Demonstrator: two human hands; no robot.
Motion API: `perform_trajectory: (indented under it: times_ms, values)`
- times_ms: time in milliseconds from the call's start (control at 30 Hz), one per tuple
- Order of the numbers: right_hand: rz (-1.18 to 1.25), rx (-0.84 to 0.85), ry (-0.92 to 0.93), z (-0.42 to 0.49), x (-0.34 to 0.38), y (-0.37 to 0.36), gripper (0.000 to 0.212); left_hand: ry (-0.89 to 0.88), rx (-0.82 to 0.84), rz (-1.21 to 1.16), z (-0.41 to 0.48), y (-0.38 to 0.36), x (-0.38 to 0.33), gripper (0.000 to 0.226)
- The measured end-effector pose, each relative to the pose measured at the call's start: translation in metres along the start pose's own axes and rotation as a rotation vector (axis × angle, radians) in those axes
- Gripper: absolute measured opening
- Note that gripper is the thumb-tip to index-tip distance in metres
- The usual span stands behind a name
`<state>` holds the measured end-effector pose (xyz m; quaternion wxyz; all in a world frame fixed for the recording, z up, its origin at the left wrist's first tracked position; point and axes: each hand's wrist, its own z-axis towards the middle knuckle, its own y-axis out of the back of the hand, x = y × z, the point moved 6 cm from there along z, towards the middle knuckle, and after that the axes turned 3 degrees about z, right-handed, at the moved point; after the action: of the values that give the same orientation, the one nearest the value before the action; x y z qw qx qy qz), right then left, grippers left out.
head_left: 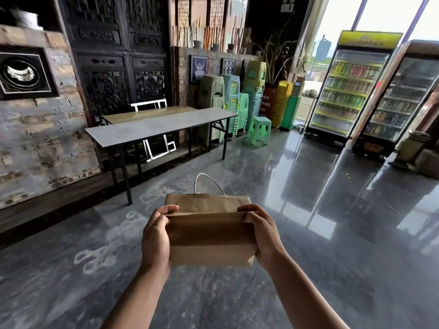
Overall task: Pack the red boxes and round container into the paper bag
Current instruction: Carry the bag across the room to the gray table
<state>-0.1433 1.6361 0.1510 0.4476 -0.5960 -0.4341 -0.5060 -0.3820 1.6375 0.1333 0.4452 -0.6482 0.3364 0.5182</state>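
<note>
A brown paper bag [209, 236] with a thin twisted handle [209, 181] is held in the air in front of me, its top edges pressed together. My left hand [155, 238] grips the bag's left side, thumb on the upper fold. My right hand [262, 236] grips the right side the same way. Red boxes and a round container are not in view; what is inside the bag is hidden.
A long grey folding table [161, 125] stands ahead by the brick wall and dark carved doors. Stacked plastic stools [228, 100] and a green stool [260, 129] sit behind it. Two drink fridges [349, 91] line the right. The glossy dark floor [308, 233] spreads around me.
</note>
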Motion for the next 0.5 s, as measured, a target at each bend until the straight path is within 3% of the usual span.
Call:
perform_trajectory:
  times_ms: [500]
  values:
    - [-0.004, 0.037, -0.037, 0.205, -0.011, -0.038, 0.030, 0.013, -0.045, 0.067, 0.182, -0.071, 0.025, 0.040]
